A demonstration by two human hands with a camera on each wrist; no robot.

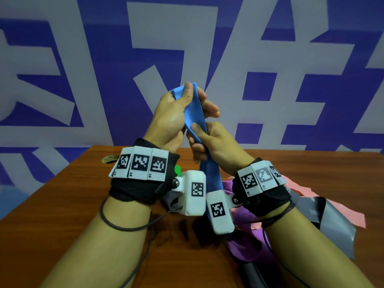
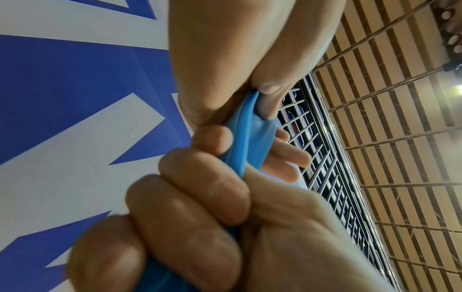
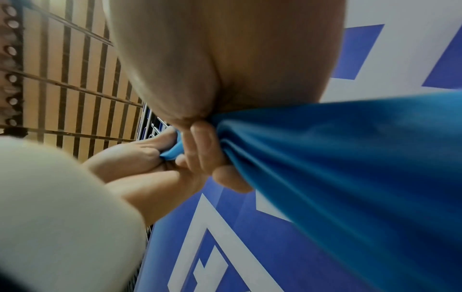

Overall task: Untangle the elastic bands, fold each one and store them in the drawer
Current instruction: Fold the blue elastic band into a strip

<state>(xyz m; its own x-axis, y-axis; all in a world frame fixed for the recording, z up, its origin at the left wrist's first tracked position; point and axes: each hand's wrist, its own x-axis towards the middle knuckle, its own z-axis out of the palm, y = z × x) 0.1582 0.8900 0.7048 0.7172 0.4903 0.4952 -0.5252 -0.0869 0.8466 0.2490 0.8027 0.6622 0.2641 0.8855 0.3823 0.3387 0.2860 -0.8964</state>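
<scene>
Blue band (image 1: 195, 113) smooth, flat, raised above bench (image 1: 83, 194); left hand (image 1: 172, 117) pinches top, right hand (image 1: 209, 142) fingers curled round below; purple band (image 1: 243, 219), pink band (image 1: 349, 215), grey band (image 1: 332, 223) heaped near right edge.

Wrist gear hides where the blue band (image 1: 195, 113) meets the table (image 1: 83, 183).

Bare wooden table (image 1: 62, 204) left of the arms; loose bands pile (image 1: 245, 221) clutters table's right side.
</scene>
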